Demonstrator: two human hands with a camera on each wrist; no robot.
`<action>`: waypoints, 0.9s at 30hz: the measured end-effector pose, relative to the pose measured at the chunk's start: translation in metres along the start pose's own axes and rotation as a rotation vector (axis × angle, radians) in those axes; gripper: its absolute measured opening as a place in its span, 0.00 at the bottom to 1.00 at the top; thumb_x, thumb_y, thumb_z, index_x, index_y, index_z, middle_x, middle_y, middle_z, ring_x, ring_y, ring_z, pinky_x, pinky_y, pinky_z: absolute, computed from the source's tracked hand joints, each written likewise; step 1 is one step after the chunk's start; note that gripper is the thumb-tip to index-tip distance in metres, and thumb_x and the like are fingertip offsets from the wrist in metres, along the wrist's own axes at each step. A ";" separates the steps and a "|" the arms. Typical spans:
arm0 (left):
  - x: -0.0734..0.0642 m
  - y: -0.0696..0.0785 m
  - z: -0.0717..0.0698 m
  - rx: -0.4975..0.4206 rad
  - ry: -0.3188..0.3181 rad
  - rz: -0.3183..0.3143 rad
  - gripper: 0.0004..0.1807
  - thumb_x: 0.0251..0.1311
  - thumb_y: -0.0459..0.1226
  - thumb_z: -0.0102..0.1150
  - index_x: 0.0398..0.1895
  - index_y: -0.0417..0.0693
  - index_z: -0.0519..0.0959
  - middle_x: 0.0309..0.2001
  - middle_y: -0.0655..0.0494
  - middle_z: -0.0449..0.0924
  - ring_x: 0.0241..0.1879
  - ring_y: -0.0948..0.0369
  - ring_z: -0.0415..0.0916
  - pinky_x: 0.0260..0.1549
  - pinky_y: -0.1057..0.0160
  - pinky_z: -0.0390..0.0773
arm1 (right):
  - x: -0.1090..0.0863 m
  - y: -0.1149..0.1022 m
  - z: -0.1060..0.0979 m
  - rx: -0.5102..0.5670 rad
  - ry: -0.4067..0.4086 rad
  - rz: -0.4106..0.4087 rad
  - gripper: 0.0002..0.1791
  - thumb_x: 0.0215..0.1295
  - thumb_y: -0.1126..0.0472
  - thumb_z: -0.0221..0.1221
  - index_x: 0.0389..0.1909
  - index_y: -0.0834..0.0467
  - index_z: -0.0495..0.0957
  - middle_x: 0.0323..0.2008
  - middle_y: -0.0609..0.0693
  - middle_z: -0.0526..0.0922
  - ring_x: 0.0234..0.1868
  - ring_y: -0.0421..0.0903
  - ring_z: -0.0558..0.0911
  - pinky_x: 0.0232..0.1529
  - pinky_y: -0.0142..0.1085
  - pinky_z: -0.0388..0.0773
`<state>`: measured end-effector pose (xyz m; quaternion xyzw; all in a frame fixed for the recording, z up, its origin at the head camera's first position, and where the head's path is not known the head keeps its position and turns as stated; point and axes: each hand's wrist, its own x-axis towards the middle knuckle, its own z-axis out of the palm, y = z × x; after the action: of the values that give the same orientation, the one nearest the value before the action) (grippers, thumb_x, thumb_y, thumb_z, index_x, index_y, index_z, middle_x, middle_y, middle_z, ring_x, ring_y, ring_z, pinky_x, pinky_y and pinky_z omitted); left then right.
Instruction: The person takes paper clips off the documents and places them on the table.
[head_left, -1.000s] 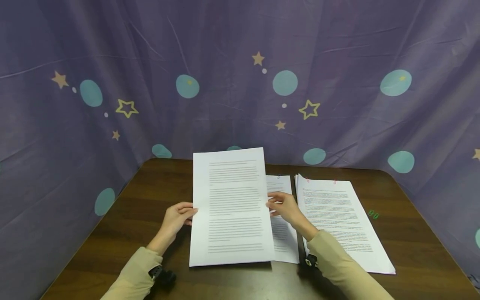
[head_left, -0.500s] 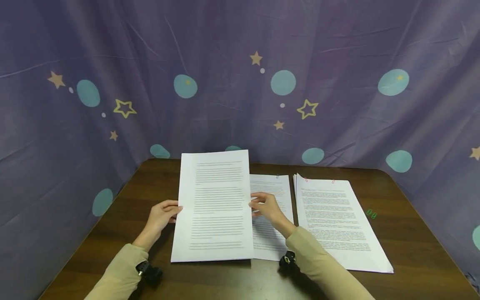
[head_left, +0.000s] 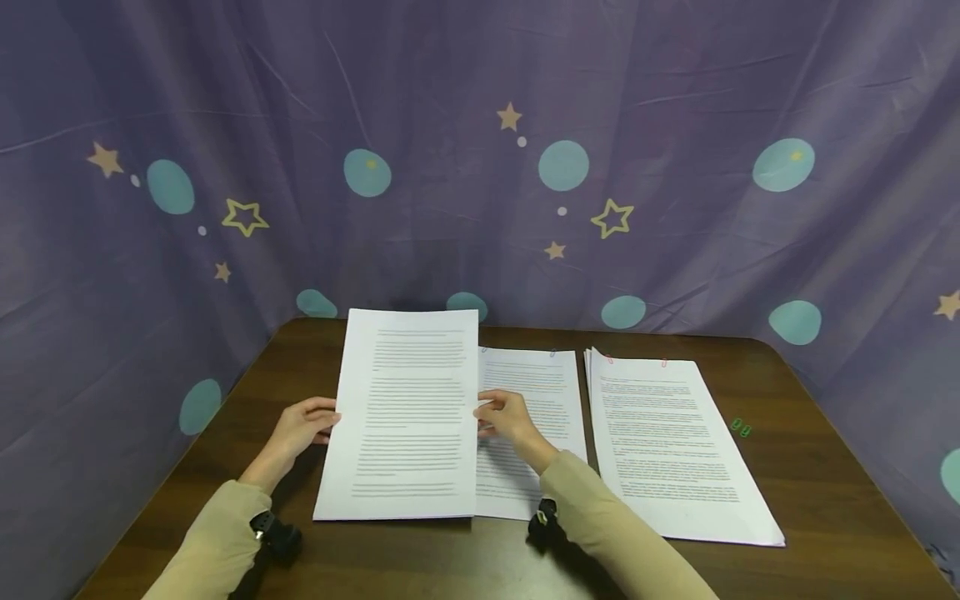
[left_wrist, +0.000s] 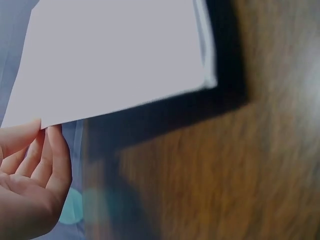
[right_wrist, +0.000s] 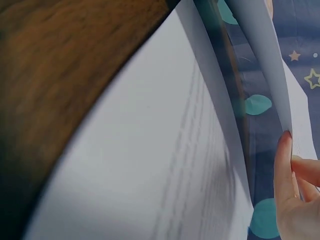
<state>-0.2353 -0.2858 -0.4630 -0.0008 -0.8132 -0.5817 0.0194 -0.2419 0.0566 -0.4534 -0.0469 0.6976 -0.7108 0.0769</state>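
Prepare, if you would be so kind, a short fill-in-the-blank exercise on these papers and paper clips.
1. The right grip pinches the right edge of the raised printed pages, and the left grip pinches the ____ edge.
2. The two loose paper clips on the wooden table are ____.
3. The rightmost paper stack bears ____ red paper clips along its top edge.

Missing words: left; green; two.

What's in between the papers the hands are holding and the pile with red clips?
The head view shows another printed page there, partly behind the right hand, then a thin strip of table.
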 end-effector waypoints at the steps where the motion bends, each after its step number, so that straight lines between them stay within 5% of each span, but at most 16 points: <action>1: 0.001 -0.001 -0.003 0.004 -0.013 0.016 0.20 0.47 0.42 0.63 0.42 0.42 0.73 0.28 0.66 0.80 0.24 0.66 0.75 0.22 0.67 0.77 | 0.001 0.001 0.002 0.010 -0.002 0.004 0.18 0.54 0.75 0.54 0.47 0.73 0.70 0.28 0.57 0.78 0.21 0.42 0.78 0.27 0.39 0.80; 9: 0.001 0.011 -0.017 0.075 -0.024 -0.043 0.19 0.51 0.39 0.59 0.44 0.37 0.71 0.28 0.66 0.79 0.25 0.67 0.75 0.24 0.67 0.77 | 0.009 0.005 0.019 0.064 -0.008 0.017 0.18 0.53 0.75 0.55 0.48 0.73 0.70 0.28 0.61 0.79 0.20 0.41 0.78 0.29 0.41 0.80; 15: -0.002 0.023 -0.019 0.210 0.006 -0.075 0.20 0.57 0.32 0.52 0.50 0.28 0.67 0.35 0.50 0.80 0.26 0.65 0.74 0.26 0.65 0.76 | 0.013 0.006 0.033 0.095 -0.004 0.025 0.18 0.53 0.76 0.55 0.47 0.74 0.71 0.29 0.65 0.79 0.20 0.42 0.79 0.30 0.43 0.79; 27: 0.004 0.014 -0.030 0.195 0.017 -0.099 0.21 0.57 0.31 0.51 0.51 0.27 0.65 0.33 0.54 0.79 0.26 0.67 0.72 0.26 0.66 0.75 | 0.019 0.010 0.051 0.126 0.019 0.062 0.18 0.52 0.77 0.54 0.48 0.73 0.70 0.23 0.56 0.75 0.17 0.42 0.78 0.27 0.40 0.80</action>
<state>-0.2384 -0.3097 -0.4396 0.0461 -0.8649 -0.4998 -0.0023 -0.2512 0.0026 -0.4631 -0.0136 0.6534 -0.7509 0.0953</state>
